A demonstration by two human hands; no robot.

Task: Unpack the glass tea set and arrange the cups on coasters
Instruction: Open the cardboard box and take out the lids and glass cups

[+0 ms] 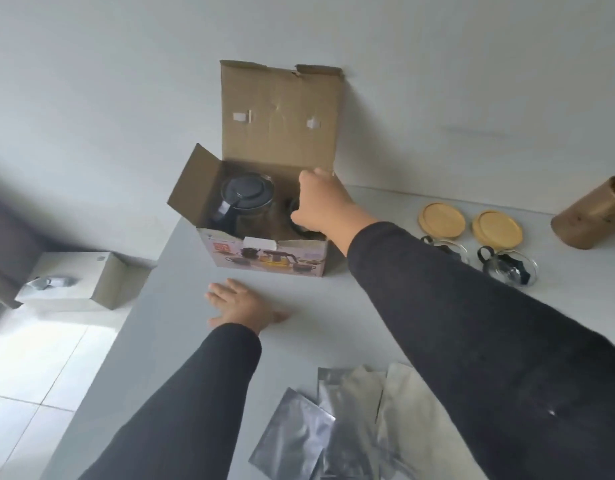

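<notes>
Foil pouches [334, 427] lie nearest on the tabletop [316, 306]. Left hand [243, 306] rests flat and open; right hand [320, 202] curls around a cup [295, 221] inside the box [264, 252]. Glass looks fragile and slippery, so grip its dark handle.

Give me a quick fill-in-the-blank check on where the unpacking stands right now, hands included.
1. The right hand reaches into the open cardboard box, where the glass teapot with its ____ lid is not yet unpacked.
2. The left hand rests ____ on the table in front of the box.
3. ____ wooden coasters lie on the table, each with no cup on it.
4. The glass cups stand on the side of the coasters ____ to the person.

Missing words: black; flat; Two; nearer
</notes>
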